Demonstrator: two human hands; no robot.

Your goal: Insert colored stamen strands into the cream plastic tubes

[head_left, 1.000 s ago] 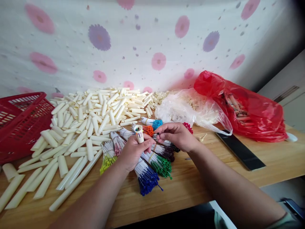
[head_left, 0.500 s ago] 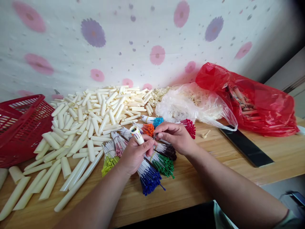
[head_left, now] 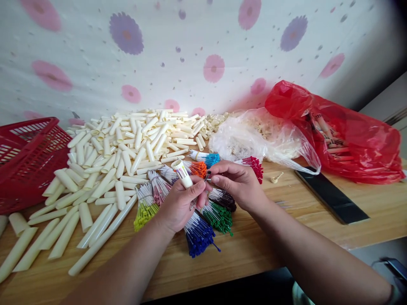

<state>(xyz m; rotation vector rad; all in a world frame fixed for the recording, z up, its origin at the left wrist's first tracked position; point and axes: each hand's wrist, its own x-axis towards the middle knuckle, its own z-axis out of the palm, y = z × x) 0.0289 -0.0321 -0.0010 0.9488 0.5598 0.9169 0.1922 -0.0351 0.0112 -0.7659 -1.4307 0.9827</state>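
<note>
My left hand is closed around a short white multicolour pen barrel, its printed end tilted up and leftward. Beside it, my right hand pinches a small dark-tipped thin piece between thumb and forefinger; it looks like a pen refill, but most of it is hidden. Under and around both hands lie bundled refills with coloured ends: yellow, blue, green, orange, light blue and red. Thin metallic bits show by my left fingers, too small to make out.
Cream pen tubes are heaped at the left, beside a red basket. A clear bag and a red bag with pen parts stand at the back right. A black phone-like slab lies on the wooden table.
The barrel has turned: its open end faced me more before, and now its printed side shows. My hands stay close together. The view has shifted slightly.
</note>
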